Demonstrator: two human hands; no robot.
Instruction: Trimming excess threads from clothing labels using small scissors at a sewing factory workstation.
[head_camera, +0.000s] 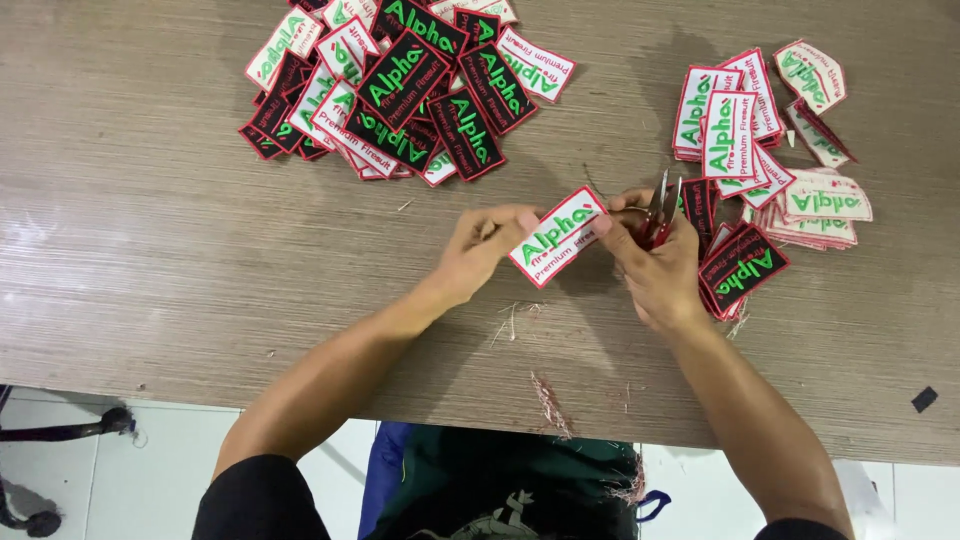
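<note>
Patch (557, 236), white with a red border and green stitched lettering, lay between both hands above the table (150, 250), its long axis tilted up toward the right. Left hand (482, 248) pinched its lower-left end; right hand (655, 262) gripped small snips (660, 205) at its upper-right end. Heaps of patches (400, 85) lay beyond.

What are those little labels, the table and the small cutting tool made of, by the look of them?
The white patch held by the left hand looks like embroidered fabric: raised green stitching, a red sewn border, and loose threads below. The table seems to be wood-grain laminate, matte and streaked. The snips in the right hand look like shiny metal blades with red, probably plastic, handles.
</note>
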